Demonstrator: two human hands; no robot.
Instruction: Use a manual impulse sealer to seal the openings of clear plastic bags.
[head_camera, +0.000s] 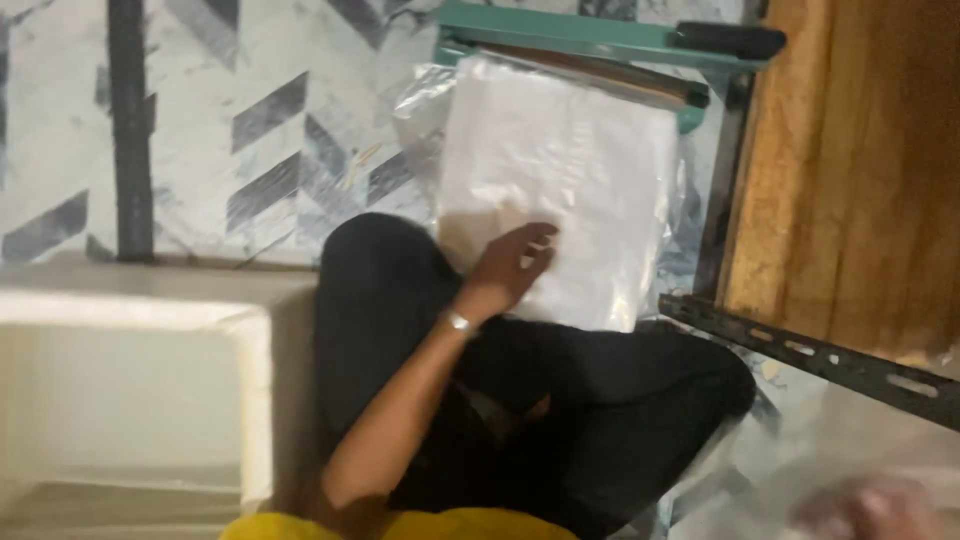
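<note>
Flat white rectangular packet in a clear plastic bag, lying on the patterned grey-and-white chevron floor in front of the seated person's crossed legs in black trousers. The far, open end of the packet's clear wrapping lies under or against the bar of a green metal heat-sealing press with a black handle; whether the bar is pressed down on the film cannot be told from this view, and the loose, crinkled film at the upper left corner suggests that the seal is not yet finished. The left hand, wearing a thin metal bangle at the wrist, rests on the near lower edge of the packet with fingers spread and lightly curled, flat on the surface rather than closed around anything. The right hand appears only as a blurred shape at the lower right corner, over more clear plastic film; its state cannot be told. Judged from this arrangement, the packet is already bagged and placed at the sealer, while closing the bag mouth and setting the packet aside appear still to be done. To the left stands a pale cream box-shaped container; to the right, a rough wooden panel and a dark slotted metal angle bar.
</note>
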